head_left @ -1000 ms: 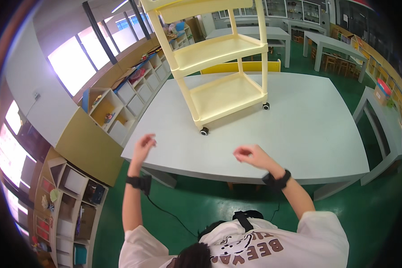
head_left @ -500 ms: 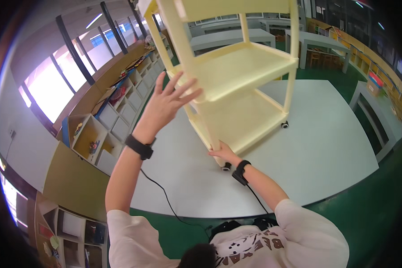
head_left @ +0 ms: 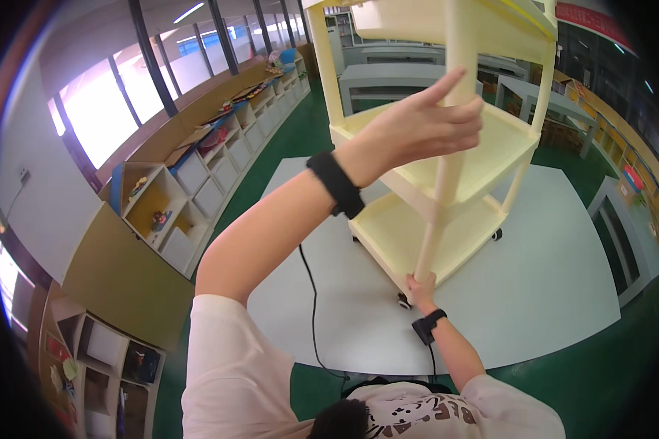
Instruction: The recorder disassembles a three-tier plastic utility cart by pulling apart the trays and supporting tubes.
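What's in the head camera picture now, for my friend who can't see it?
A person's bare right hand grips the lower corner of a pale-yellow, wheeled, tiered plastic trolley, and their bare left hand is raised in front of its nearest post. A grey tabletop lies beneath.

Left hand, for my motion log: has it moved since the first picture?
Yes, the left hand moved right and upward. Against the grey table, it appeared near the left edge; now it appears above the far edge.

From table: trolley on top | cubby shelves at 10 o'clock | far table at 12 o'clock, behind trolley | side table at 3 o'clock
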The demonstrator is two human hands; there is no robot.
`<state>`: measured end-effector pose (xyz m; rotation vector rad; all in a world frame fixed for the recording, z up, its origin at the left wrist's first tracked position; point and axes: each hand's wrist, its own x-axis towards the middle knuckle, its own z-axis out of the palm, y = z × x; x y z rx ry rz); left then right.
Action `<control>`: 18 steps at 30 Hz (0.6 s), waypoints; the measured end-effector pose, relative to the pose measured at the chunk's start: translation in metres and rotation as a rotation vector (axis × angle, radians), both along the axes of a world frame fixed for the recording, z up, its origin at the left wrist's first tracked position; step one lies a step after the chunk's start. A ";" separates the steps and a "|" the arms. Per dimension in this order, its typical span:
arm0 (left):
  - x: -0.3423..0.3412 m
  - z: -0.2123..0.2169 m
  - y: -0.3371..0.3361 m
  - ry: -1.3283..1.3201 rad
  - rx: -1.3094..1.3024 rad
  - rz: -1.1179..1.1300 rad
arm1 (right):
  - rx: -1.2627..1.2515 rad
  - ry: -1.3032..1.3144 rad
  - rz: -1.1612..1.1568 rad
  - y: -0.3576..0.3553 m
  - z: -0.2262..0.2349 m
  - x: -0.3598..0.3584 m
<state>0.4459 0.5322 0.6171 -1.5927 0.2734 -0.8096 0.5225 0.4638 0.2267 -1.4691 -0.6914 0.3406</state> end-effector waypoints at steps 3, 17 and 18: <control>0.023 0.021 -0.010 -0.019 0.042 -0.122 | 0.083 0.059 -0.004 -0.020 -0.002 0.007; 0.013 0.117 -0.026 0.074 -0.193 -0.296 | 0.037 -0.024 0.045 -0.101 0.055 0.027; 0.010 0.119 -0.024 0.085 -0.230 -0.362 | 0.031 -0.066 0.040 -0.105 0.057 0.031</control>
